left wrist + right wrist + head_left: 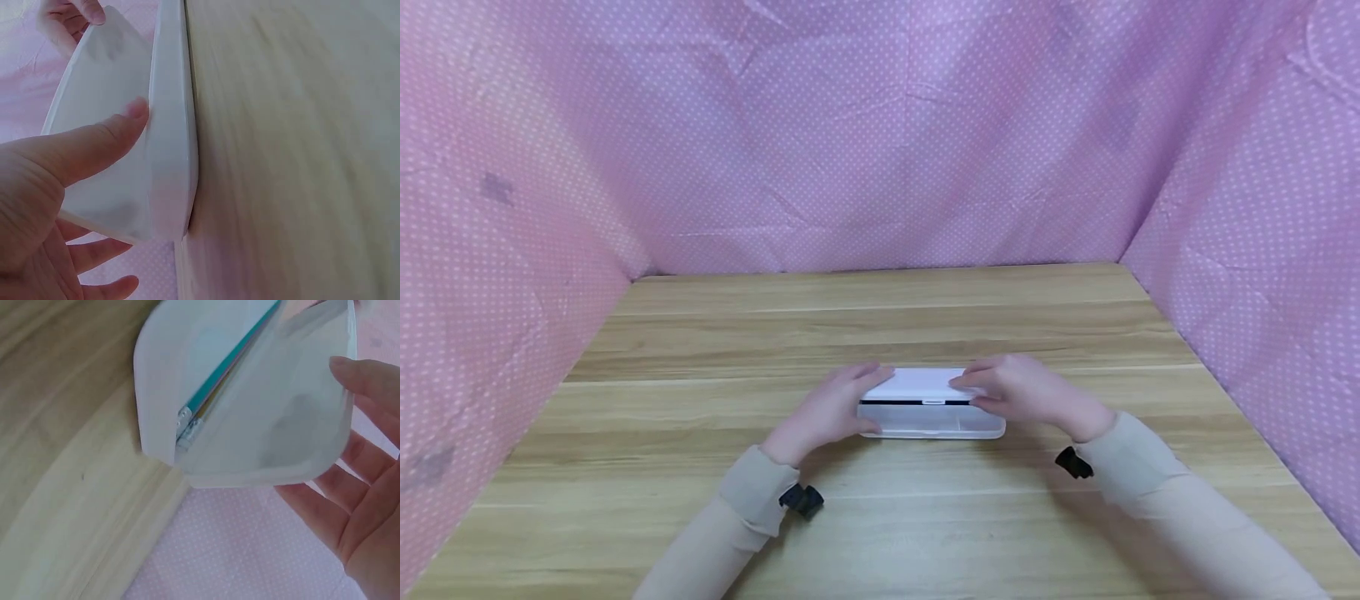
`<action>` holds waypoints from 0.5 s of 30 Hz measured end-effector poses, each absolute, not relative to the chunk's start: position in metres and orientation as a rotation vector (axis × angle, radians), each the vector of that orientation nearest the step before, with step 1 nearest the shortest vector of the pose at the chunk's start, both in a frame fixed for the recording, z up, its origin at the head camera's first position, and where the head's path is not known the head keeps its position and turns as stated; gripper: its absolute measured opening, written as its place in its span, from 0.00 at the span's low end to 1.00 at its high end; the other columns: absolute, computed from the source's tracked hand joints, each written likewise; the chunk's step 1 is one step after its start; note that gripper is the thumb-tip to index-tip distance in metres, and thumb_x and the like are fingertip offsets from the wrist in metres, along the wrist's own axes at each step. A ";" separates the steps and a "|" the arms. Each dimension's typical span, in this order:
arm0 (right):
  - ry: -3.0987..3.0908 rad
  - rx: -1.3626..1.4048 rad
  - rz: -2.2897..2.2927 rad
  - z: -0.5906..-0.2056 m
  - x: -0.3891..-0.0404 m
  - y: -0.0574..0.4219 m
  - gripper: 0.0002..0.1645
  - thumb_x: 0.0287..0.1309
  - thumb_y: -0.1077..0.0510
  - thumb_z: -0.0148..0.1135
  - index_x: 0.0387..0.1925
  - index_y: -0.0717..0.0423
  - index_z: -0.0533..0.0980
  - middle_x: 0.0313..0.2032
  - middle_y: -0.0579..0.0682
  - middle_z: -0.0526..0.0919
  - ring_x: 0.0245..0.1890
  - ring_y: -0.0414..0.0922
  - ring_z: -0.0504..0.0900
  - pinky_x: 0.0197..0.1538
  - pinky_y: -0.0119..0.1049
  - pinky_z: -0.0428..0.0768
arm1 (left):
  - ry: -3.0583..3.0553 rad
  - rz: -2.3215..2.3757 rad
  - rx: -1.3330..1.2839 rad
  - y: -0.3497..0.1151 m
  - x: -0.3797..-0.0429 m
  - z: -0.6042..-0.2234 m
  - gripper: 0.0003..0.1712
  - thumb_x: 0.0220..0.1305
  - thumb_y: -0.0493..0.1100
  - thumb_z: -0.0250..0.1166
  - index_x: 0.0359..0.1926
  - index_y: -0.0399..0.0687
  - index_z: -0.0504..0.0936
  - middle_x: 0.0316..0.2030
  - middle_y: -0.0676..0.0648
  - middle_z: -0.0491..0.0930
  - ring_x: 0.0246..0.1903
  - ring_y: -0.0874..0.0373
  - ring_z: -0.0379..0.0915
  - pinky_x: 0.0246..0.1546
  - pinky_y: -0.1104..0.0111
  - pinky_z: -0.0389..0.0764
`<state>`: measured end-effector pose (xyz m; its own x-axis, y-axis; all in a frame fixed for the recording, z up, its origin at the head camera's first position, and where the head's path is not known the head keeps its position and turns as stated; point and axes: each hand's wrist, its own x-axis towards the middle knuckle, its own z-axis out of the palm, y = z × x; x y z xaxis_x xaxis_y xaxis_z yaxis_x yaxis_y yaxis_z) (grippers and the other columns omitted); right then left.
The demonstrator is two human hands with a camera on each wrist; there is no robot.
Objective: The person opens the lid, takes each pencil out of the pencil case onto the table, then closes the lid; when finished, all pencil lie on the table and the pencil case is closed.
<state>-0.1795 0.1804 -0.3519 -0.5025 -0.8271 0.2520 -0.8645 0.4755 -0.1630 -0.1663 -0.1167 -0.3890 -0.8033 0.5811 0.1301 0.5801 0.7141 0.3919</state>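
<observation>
A white, translucent pencil case (940, 423) lies on the table with its lid (917, 382) raised at a slant. My left hand (835, 406) holds the case's left end, its thumb (94, 147) reaching across to the front edge and its other fingers behind the lid. At the right end my right hand (1022, 390) pinches the lid's edge between thumb and fingers. Through the gap under the lid, a teal pencil (231, 362) shows in the right wrist view beside a yellowish pencil (209, 403), their metal ends at the case's corner.
The case sits on a wood-grain table (895, 517), around its middle. Pink dotted cloth (880, 142) hangs at the back and on both sides of the table. Each wrist carries a small black device, one of them the left wrist's strap (802, 500).
</observation>
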 end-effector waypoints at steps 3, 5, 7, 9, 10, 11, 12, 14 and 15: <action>-2.532 1.509 0.436 -0.352 -0.183 0.183 0.18 0.49 0.67 0.67 0.45 0.58 0.82 0.40 0.51 0.85 0.35 0.42 0.84 0.37 0.38 0.82 | 2.915 0.688 0.963 -0.118 -0.167 -0.391 0.55 0.42 0.46 0.78 0.71 0.52 0.60 0.64 0.39 0.68 0.62 0.42 0.64 0.64 0.49 0.62; -2.502 1.521 0.447 -0.352 -0.185 0.184 0.18 0.48 0.68 0.67 0.45 0.59 0.82 0.41 0.52 0.85 0.36 0.43 0.84 0.37 0.38 0.82 | 2.928 0.701 0.942 -0.119 -0.167 -0.392 0.60 0.41 0.46 0.79 0.73 0.55 0.54 0.65 0.39 0.67 0.63 0.43 0.64 0.64 0.49 0.62; -2.478 1.522 0.459 -0.352 -0.187 0.185 0.18 0.48 0.68 0.68 0.44 0.59 0.82 0.41 0.53 0.85 0.36 0.44 0.84 0.37 0.39 0.82 | 2.942 0.710 0.920 -0.119 -0.167 -0.392 0.64 0.40 0.46 0.79 0.74 0.57 0.48 0.65 0.38 0.65 0.64 0.43 0.62 0.64 0.49 0.62; -2.466 1.519 0.488 -0.352 -0.189 0.186 0.17 0.48 0.68 0.68 0.44 0.59 0.82 0.41 0.53 0.85 0.35 0.44 0.84 0.36 0.38 0.82 | 2.958 0.703 0.905 -0.119 -0.166 -0.391 0.68 0.39 0.46 0.80 0.75 0.56 0.44 0.66 0.37 0.63 0.65 0.42 0.61 0.65 0.49 0.62; -2.466 1.511 0.501 -0.352 -0.191 0.186 0.17 0.48 0.68 0.68 0.43 0.60 0.82 0.41 0.53 0.85 0.36 0.44 0.84 0.37 0.38 0.82 | 2.966 0.699 0.895 -0.118 -0.166 -0.391 0.69 0.38 0.46 0.80 0.75 0.55 0.43 0.67 0.36 0.62 0.66 0.41 0.59 0.65 0.49 0.61; -2.472 1.497 0.525 -0.352 -0.192 0.186 0.17 0.48 0.68 0.68 0.43 0.60 0.82 0.41 0.54 0.85 0.36 0.43 0.84 0.37 0.37 0.82 | 2.972 0.689 0.883 -0.118 -0.165 -0.391 0.71 0.38 0.46 0.80 0.75 0.55 0.41 0.67 0.34 0.60 0.66 0.40 0.58 0.65 0.49 0.61; -2.483 1.477 0.552 -0.351 -0.193 0.186 0.16 0.49 0.68 0.67 0.44 0.60 0.82 0.41 0.54 0.86 0.36 0.43 0.84 0.36 0.36 0.82 | 2.977 0.682 0.870 -0.118 -0.164 -0.390 0.72 0.38 0.46 0.80 0.75 0.54 0.38 0.68 0.33 0.57 0.66 0.39 0.57 0.65 0.49 0.62; -2.530 1.415 0.623 -0.351 -0.196 0.186 0.16 0.51 0.68 0.66 0.44 0.60 0.82 0.41 0.53 0.86 0.33 0.40 0.83 0.35 0.34 0.81 | 2.987 0.668 0.852 -0.117 -0.164 -0.390 0.74 0.37 0.46 0.80 0.75 0.53 0.35 0.69 0.30 0.53 0.66 0.37 0.56 0.64 0.49 0.62; -2.557 1.378 0.665 -0.351 -0.198 0.186 0.16 0.51 0.68 0.66 0.44 0.60 0.82 0.41 0.54 0.86 0.32 0.40 0.82 0.34 0.34 0.81 | 2.991 0.664 0.842 -0.117 -0.163 -0.391 0.75 0.37 0.47 0.80 0.75 0.52 0.34 0.69 0.29 0.50 0.66 0.35 0.55 0.64 0.49 0.62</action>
